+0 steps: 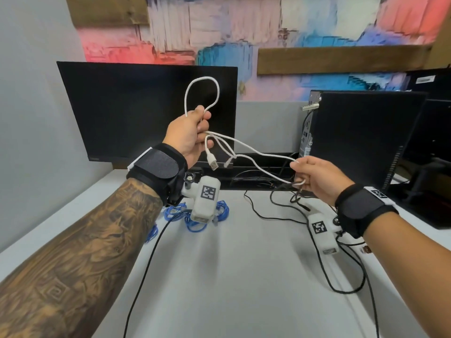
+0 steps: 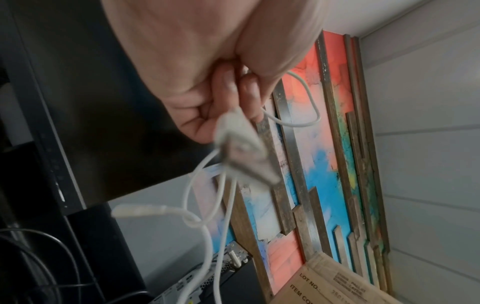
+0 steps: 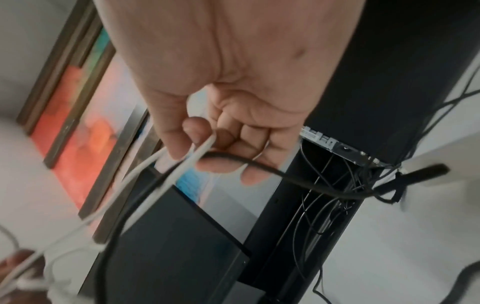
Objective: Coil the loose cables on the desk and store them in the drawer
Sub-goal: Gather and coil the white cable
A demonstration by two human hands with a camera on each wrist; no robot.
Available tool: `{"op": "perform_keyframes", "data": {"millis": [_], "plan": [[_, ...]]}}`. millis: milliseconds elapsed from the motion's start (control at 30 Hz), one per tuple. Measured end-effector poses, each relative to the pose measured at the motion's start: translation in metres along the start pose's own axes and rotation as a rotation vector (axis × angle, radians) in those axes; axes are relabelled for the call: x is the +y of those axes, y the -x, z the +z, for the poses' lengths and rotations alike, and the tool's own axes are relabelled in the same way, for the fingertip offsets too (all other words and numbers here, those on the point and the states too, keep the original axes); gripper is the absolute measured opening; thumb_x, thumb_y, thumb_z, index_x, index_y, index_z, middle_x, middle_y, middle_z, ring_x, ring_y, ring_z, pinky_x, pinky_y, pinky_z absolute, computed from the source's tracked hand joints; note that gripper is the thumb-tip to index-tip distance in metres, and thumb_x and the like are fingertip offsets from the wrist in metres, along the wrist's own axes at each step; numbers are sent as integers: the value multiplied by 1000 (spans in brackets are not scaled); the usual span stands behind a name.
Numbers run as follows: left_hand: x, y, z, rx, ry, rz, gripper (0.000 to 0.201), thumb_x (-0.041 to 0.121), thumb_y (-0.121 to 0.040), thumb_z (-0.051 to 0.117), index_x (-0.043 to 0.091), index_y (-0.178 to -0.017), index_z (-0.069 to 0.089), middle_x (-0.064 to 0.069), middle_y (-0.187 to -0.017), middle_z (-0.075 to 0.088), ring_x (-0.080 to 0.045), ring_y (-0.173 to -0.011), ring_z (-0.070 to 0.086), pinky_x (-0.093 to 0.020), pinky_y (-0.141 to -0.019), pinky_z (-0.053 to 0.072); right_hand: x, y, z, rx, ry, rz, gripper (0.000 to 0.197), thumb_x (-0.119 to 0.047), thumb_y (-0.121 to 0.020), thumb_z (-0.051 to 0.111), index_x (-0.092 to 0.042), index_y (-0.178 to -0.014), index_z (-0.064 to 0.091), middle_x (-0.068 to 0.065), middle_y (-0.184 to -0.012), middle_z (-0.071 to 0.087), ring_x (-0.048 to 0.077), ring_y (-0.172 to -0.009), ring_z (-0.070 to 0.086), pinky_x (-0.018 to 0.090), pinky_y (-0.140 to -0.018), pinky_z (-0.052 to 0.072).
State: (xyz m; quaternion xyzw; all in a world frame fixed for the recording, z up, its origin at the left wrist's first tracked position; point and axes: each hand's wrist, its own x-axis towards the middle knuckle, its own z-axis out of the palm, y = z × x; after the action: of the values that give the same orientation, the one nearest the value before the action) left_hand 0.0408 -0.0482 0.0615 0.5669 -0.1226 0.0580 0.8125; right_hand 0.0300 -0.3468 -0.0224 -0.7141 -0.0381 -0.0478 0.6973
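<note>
My left hand (image 1: 195,132) is raised in front of the monitor and grips a white USB cable (image 1: 253,148). One loop of it (image 1: 202,93) stands above the fist, and its USB plug (image 1: 213,164) dangles below. In the left wrist view the curled fingers (image 2: 233,90) hold the cable, with the plug (image 2: 244,148) hanging blurred. My right hand (image 1: 310,176) pinches the far bend of the same white cable (image 3: 182,158) together with a black cable (image 3: 259,166). A blue cable (image 1: 195,215) lies bundled on the desk under my left wrist. The drawer is not in view.
A dark monitor (image 1: 146,111) stands at the back left, a black computer tower (image 1: 361,137) at the back right. Loose black cables (image 1: 341,264) trail across the white desk (image 1: 231,276) on the right; another black cable (image 1: 146,264) runs down the middle.
</note>
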Motion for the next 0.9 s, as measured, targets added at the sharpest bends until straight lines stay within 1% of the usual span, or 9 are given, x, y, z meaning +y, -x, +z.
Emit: {"op": "perform_keyframes", "data": {"millis": [167,267,333,367,433,533,667,800,900], "plan": [[-13,1,-7,92,-93,10,25,32,-105,44,18,-90,58,10,-56,39,-6,-46,31,-27,-57,35,3,-1,-3,262,317,-72,22,-25,-97,61,-19,-76,63,-3,-72,67,9,-60,49,18,-53,40],[-12,-2,-16,211,-23,-2,27,32,-105,45,17,-89,60,11,-53,39,-6,-44,28,-26,-56,35,3,-4,-12,347,-68,49,20,-19,-102,49,-17,-84,57,2,-72,61,12,-61,50,24,-57,40],[-10,-4,-24,251,-5,-10,27,32,-105,46,16,-89,60,11,-52,38,-5,-41,27,-26,-55,36,1,-2,-20,367,-261,103,19,-20,-101,53,-16,-83,58,-2,-62,50,11,-55,48,27,-64,48],[-9,-5,-27,261,2,-14,27,31,-105,46,16,-89,60,11,-52,37,-5,-40,27,-25,-55,36,1,-1,-24,375,-243,115,19,-22,-98,58,-16,-81,58,-4,-59,43,9,-49,42,26,-60,47],[-8,-6,-31,262,16,-24,26,30,-105,47,15,-89,60,11,-52,37,-5,-39,27,-26,-55,39,2,4,-28,328,-77,127,20,-24,-94,65,-19,-77,54,-5,-59,31,9,-45,27,23,-45,31],[-4,-4,-29,183,58,-49,22,30,-105,47,14,-95,59,9,-55,37,-5,-41,29,-30,-61,51,1,8,-26,126,-26,111,11,-29,-90,68,-20,-91,62,-6,-64,31,9,-52,25,24,-45,20],[0,2,-22,87,-14,-40,24,33,-105,45,16,-94,58,9,-57,37,-6,-45,31,-32,-63,56,-11,6,-13,77,38,-13,25,-21,-100,50,-6,-104,70,-2,-66,40,12,-59,38,28,-58,35],[7,6,-20,95,21,-25,25,32,-105,47,15,-92,59,8,-56,37,-6,-46,28,-22,-48,38,-22,-1,-8,110,238,7,31,-20,-103,46,1,-106,70,8,-80,63,23,-78,65,39,-85,55],[15,5,-27,132,91,-20,25,32,-104,49,14,-91,59,8,-55,37,-6,-45,27,-19,-42,30,-21,1,-15,103,121,116,36,-33,-103,49,-2,-109,67,2,-63,51,19,-58,59,41,-78,57]]}}
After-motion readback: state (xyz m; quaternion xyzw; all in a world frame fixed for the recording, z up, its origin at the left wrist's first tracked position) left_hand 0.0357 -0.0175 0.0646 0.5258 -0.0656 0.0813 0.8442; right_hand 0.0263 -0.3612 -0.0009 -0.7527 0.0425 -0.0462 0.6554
